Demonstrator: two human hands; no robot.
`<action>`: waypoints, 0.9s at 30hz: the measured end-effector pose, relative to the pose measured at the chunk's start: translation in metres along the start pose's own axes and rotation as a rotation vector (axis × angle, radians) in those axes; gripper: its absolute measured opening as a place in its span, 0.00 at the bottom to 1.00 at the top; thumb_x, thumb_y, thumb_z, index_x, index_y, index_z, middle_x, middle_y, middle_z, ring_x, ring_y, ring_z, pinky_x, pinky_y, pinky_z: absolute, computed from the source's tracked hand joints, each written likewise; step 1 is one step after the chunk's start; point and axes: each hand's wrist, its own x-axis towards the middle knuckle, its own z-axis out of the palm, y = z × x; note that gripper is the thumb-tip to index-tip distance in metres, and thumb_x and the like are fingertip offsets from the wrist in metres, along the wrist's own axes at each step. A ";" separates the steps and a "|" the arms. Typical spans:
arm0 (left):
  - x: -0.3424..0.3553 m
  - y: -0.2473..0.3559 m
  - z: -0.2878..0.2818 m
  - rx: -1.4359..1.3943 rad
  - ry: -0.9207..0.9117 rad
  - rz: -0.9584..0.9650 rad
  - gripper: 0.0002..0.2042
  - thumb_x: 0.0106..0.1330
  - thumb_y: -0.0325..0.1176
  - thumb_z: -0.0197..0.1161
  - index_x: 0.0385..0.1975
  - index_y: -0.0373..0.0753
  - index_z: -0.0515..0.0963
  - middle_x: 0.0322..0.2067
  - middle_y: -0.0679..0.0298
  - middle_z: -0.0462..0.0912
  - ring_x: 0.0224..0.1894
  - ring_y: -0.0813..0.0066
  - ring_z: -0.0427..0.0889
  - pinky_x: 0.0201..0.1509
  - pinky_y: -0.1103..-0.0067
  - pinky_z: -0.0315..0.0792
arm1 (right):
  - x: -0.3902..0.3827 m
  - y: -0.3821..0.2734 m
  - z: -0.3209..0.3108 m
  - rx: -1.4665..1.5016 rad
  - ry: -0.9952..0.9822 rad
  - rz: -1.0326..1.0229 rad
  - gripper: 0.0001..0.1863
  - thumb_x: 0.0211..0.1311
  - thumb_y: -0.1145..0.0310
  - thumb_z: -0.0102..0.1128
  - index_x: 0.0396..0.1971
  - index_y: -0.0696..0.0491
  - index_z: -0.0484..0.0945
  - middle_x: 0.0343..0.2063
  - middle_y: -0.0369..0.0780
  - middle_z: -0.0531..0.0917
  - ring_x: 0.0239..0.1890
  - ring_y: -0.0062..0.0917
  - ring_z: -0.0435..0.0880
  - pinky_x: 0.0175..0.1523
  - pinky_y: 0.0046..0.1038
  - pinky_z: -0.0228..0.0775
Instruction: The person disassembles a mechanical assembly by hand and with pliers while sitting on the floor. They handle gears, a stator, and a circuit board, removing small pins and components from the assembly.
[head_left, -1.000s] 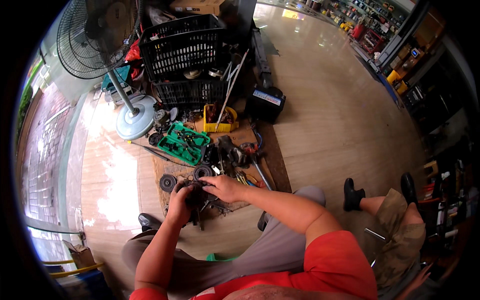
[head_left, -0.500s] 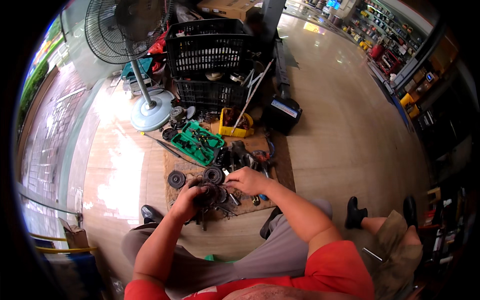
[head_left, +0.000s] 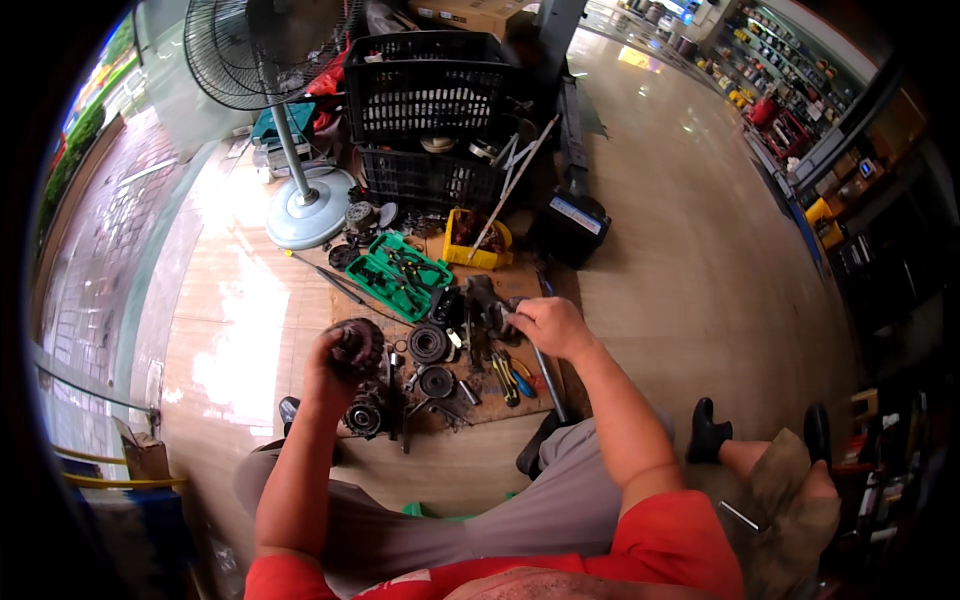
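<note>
My left hand (head_left: pixel 322 362) grips a dark, round, ridged metal part (head_left: pixel 357 346), raised above the left of the brown work mat (head_left: pixel 490 405). Beneath it rests a dark cylindrical part with a ring-shaped end (head_left: pixel 364 418). My right hand (head_left: pixel 556 326) hovers over the mat's right side, fingers pinched together beside a dark, crumpled-looking item (head_left: pixel 488 305); what they hold, if anything, cannot be made out. Between the hands lie a black pulley-like ring (head_left: pixel 428 344), a smaller dark disc (head_left: pixel 437 381), a metal cylinder (head_left: pixel 469 392) and pliers with yellow handles (head_left: pixel 506 380).
Beyond the parts lie an open green tool case (head_left: pixel 400 278) and a yellow bin (head_left: pixel 480 256). Black crates (head_left: pixel 425 90), a standing fan (head_left: pixel 310 210) and a black battery (head_left: pixel 571 228) stand farther back. At right, another person's boot (head_left: pixel 705 432) is on the floor.
My left hand has lifted the ridged part up and to the left, uncovering the cylindrical part and disc. My right hand has moved right, away from it.
</note>
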 end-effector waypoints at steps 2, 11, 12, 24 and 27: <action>-0.001 0.010 -0.003 -0.030 -0.038 0.004 0.21 0.59 0.45 0.57 0.45 0.36 0.77 0.41 0.58 0.82 0.39 0.63 0.80 0.42 0.71 0.75 | -0.002 0.009 -0.007 -0.026 0.038 0.013 0.17 0.60 0.57 0.60 0.21 0.55 0.75 0.24 0.46 0.80 0.29 0.45 0.79 0.32 0.41 0.70; 0.004 0.025 -0.016 -0.044 -0.031 0.108 0.20 0.63 0.47 0.47 0.42 0.39 0.77 0.31 0.63 0.80 0.28 0.69 0.76 0.33 0.76 0.70 | -0.030 0.049 -0.039 -0.206 -0.021 0.177 0.14 0.61 0.57 0.58 0.25 0.52 0.78 0.26 0.46 0.81 0.32 0.46 0.79 0.35 0.42 0.72; 0.004 0.025 -0.017 -0.023 0.011 0.108 0.19 0.63 0.47 0.48 0.44 0.41 0.77 0.34 0.62 0.82 0.31 0.66 0.79 0.35 0.73 0.72 | -0.041 0.065 -0.039 -0.219 -0.043 0.216 0.14 0.62 0.56 0.58 0.26 0.51 0.77 0.27 0.46 0.81 0.32 0.46 0.79 0.35 0.42 0.71; 0.014 -0.020 -0.005 0.101 0.060 -0.002 0.18 0.63 0.41 0.57 0.47 0.35 0.75 0.43 0.57 0.81 0.44 0.62 0.82 0.47 0.67 0.78 | -0.034 0.066 0.006 -0.292 0.094 0.265 0.30 0.59 0.57 0.63 0.59 0.54 0.69 0.60 0.49 0.69 0.62 0.45 0.67 0.64 0.40 0.61; 0.005 -0.035 0.016 0.230 0.047 -0.027 0.17 0.62 0.36 0.57 0.49 0.35 0.72 0.42 0.57 0.80 0.44 0.62 0.81 0.48 0.67 0.78 | -0.008 0.001 0.035 0.057 0.081 0.025 0.30 0.59 0.58 0.63 0.59 0.56 0.69 0.57 0.49 0.72 0.61 0.41 0.70 0.66 0.38 0.60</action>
